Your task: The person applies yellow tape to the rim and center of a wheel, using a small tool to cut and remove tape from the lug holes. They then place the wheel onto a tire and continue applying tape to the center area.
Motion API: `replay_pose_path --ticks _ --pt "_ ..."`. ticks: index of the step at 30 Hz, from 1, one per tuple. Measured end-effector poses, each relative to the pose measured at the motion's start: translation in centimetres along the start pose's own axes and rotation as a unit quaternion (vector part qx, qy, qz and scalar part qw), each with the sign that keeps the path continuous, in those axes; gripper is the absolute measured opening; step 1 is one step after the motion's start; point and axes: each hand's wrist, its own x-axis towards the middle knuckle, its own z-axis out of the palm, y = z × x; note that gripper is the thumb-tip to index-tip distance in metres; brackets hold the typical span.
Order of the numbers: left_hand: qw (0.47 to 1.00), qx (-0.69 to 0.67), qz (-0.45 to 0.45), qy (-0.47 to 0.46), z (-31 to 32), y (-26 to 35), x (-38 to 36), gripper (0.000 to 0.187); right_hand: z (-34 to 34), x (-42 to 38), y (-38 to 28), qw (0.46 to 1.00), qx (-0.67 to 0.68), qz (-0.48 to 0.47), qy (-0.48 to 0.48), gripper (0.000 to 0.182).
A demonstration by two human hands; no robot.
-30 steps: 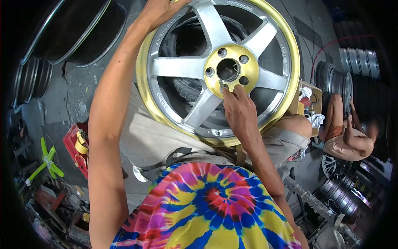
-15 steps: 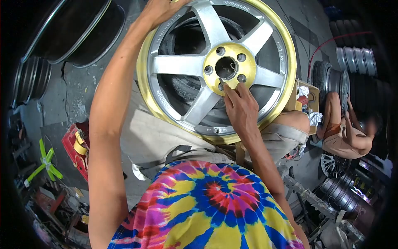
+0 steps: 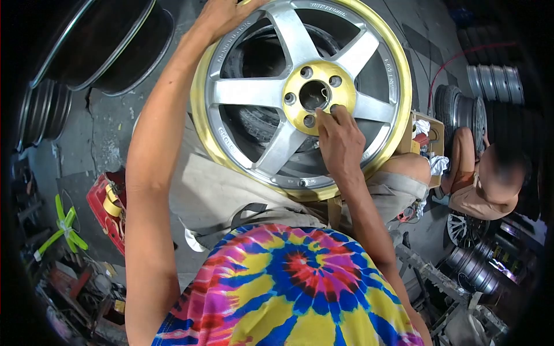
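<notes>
A silver spoked alloy wheel rim (image 3: pixel 248 90) leans over my lap, its outer lip and centre hub (image 3: pixel 297 106) covered in yellow that looks like masking tape. At the upper left of the lip, my left hand (image 3: pixel 225 16) grips the rim, its fingertips partly cut off by the frame's top edge. My right hand (image 3: pixel 341 141) is at the hub, thumb and fingers closed in a pinch at the lower right edge of the centre bore. Whatever lies between those fingertips is hidden. Behind the spokes a dark tire (image 3: pixel 257 118) shows.
To the left are a red toolbox (image 3: pixel 101 202) holding a yellow tape roll (image 3: pixel 112 200), and a green fan (image 3: pixel 64 225). A cardboard box (image 3: pixel 420 124) with rags stands right of the rim. Another person (image 3: pixel 485 196) crouches by a wheel (image 3: pixel 479 124) further right. Large barrels (image 3: pixel 104 40) fill the upper left.
My right hand has shifted slightly right along the bore's edge, its fingers bunched closer. The wheel has barely moved, and my left hand stays on the lip. The other person's head has moved left.
</notes>
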Motion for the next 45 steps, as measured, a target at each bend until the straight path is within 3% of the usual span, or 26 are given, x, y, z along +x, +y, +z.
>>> replay_pose_path --ticks 4,6,7,9,10,12,13,14,15,17,19,20,22,24,25,28,32,34,38,40,45 --pt "0.999 0.025 -0.028 -0.02 -0.3 0.4 -0.1 0.047 -2.2 -0.2 0.9 0.994 0.04 0.067 0.074 0.02" --pt "0.994 0.043 0.065 0.083 0.1 1.0 -0.3 0.037 -3.1 -0.3 1.9 0.979 0.086 0.175 0.052 0.016" --pt "0.994 0.041 0.069 0.08 0.4 1.4 -0.4 0.037 -2.8 -0.3 2.6 0.976 0.115 0.173 0.07 0.015" --pt "0.965 0.042 0.158 0.204 1.0 2.7 -0.9 0.032 -2.6 -0.1 3.2 0.974 0.125 0.172 0.072 0.014" --pt "0.966 0.042 0.158 0.202 1.1 3.0 -1.2 0.032 -2.5 0.0 3.4 0.974 0.135 0.167 0.072 0.014" --pt "0.99 -0.015 0.124 0.073 1.6 3.9 -1.9 0.044 -2.2 0.2 3.4 0.972 0.142 0.172 0.068 0.013" --pt "0.972 -0.05 0.202 0.107 2.7 4.7 -3.1 0.027 -2.1 0.3 3.5 0.971 0.148 0.178 0.063 0.012" --pt "0.978 -0.075 0.191 0.038 3.5 5.4 -4.1 0.016 -1.9 0.2 3.7 0.971 0.148 0.178 0.063 0.012" --pt "0.983 -0.087 0.155 -0.048 4.1 6.3 -5.2 0.018 -1.6 0.0 3.9 0.957 0.206 0.191 0.067 0.012" --pt "0.963 -0.178 0.127 -0.158 4.9 8.1 -7.1 0.03 -1.7 0.0 4.2 0.94 0.263 0.203 0.07 0.013" --pt "0.941 -0.227 0.098 -0.229 6.0 9.0 -8.2 0.044 -2.8 0.2 4.1 0.863 0.424 0.273 0.018 0.017" --pt "0.932 -0.241 0.088 -0.257 6.6 9.3 -8.5 0.051 -3.1 0.2 4.0 0.863 0.423 0.274 0.019 0.017" --pt "0.911 -0.292 0.05 -0.286 7.2 9.5 -8.7 0.048 -3.6 0.4 3.8 0.829 0.491 0.269 0.011 0.021" --pt "0.839 -0.338 -0.018 -0.425 7.2 9.5 -8.4 0.039 -4.0 0.6 3.3 0.814 0.513 0.272 0.008 0.021" --pt "0.814 -0.396 -0.037 -0.423 7.3 9.7 -8.7 0.033 -4.2 0.7 3.0 0.799 0.534 0.275 0.006 0.022" --pt "0.812 -0.401 -0.037 -0.423 7.3 9.4 -8.4 0.031 -4.6 0.5 2.9 0.787 0.547 0.284 -0.022 0.02" --pt "0.82 -0.385 -0.039 -0.421 5.9 9.2 -7.8 0.03 -4.6 -0.4 4.0 0.801 0.536 0.265 -0.023 0.017" --pt "0.883 -0.298 -0.038 -0.359 6.2 8.6 -7.3 0.03 -4.1 -1.1 5.0 0.835 0.458 0.305 0.007 0.015" --pt "0.892 -0.237 -0.095 -0.374 8.0 9.9 -9.0 0.03 -3.3 -1.1 4.3 0.894 0.32 0.313 -0.017 0.015" --pt "0.89 -0.185 -0.113 -0.402 9.6 10.5 -9.5 0.026 -3.2 -0.9 3.7 0.946 0.217 0.24 -0.021 0.017" --pt "0.905 -0.134 -0.076 -0.397 11.4 11.0 -9.6 0.022 -2.5 -0.9 3.9 0.96 0.218 0.173 0.0 0.025"
